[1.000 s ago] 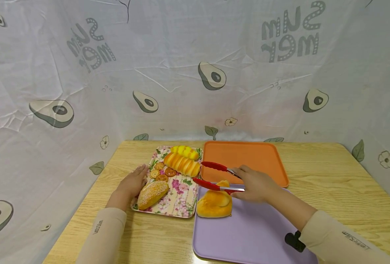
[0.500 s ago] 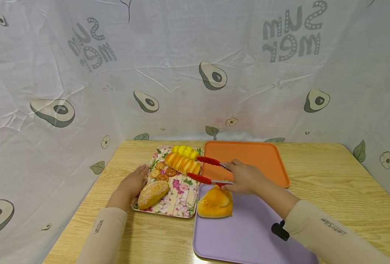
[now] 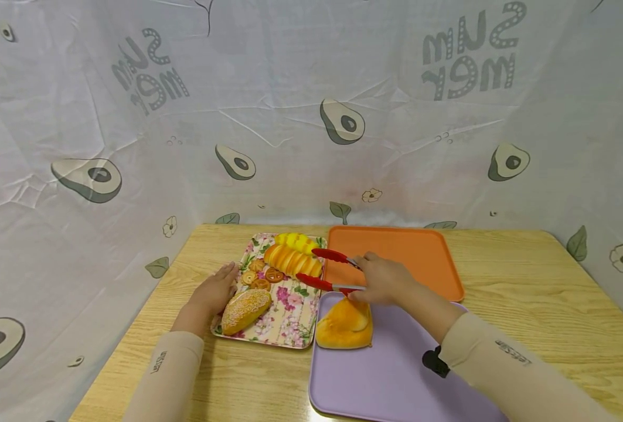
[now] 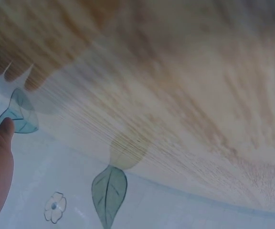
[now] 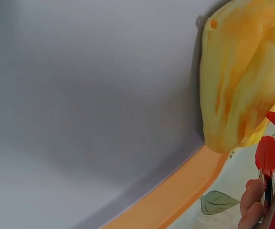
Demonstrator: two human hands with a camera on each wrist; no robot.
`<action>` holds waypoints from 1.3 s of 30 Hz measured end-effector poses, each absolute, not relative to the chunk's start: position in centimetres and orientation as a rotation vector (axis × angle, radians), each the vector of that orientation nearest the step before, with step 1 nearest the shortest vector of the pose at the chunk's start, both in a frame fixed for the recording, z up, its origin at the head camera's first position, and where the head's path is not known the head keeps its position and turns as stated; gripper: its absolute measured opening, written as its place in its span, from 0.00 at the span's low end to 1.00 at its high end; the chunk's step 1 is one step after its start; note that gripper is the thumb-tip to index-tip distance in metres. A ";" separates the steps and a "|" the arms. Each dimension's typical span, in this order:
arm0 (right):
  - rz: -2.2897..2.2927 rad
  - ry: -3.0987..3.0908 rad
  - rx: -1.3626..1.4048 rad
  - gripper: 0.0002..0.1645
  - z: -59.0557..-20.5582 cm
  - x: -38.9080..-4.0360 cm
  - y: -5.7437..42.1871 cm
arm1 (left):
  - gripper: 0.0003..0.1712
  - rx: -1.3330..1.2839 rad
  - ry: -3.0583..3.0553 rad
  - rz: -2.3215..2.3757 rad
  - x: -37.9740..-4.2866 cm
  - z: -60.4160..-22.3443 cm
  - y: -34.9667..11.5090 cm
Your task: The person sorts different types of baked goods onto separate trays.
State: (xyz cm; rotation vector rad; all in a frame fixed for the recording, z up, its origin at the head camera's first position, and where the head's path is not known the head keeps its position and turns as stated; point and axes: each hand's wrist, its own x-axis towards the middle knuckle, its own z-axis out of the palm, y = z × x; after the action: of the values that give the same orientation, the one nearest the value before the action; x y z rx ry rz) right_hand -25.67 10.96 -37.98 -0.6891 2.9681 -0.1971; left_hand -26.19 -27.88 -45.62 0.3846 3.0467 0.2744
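My right hand (image 3: 382, 280) grips a pair of tongs (image 3: 315, 282) with red tips, their arms spread apart. Those tips are at the right end of a striped bread roll (image 3: 289, 261), one on its far side and one on its near side; contact is unclear. The roll lies on a floral tray (image 3: 290, 322) beside a yellow bread (image 3: 295, 241), several small cookies (image 3: 274, 275) and a sesame bun (image 3: 246, 310). Against that tray's left edge rests my left hand (image 3: 213, 296), fingers extended. In the right wrist view, one red tong tip (image 5: 267, 155) shows beyond a golden bun (image 5: 242, 76).
The golden bun sits at the far left corner of a purple tray (image 3: 374, 375), just under my right hand. Behind that lies an orange tray (image 3: 395, 249). All three trays stand close together on a wooden table (image 3: 527, 281), with a patterned curtain (image 3: 290, 117) around it.
My right hand has moved left with the tongs, from above the purple tray to the striped roll's right end. The left hand has stayed at the floral tray's edge.
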 end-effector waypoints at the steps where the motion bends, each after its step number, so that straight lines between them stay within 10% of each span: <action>1: -0.199 2.969 -0.688 0.50 -38.0 -25.7 10.9 | 0.32 0.388 3.049 0.269 -26.2 -45.6 -27.9; 39: -0.047 2.976 -0.713 0.44 -38.5 -26.5 9.0 | 0.31 0.397 3.058 0.268 -25.9 -45.4 -27.7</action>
State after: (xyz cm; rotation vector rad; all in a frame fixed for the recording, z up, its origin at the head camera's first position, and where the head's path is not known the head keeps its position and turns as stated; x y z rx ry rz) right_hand -26.50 9.01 -38.51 -0.7126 2.9756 -0.0468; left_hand -25.87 -27.69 -45.36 0.3969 3.0581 0.2677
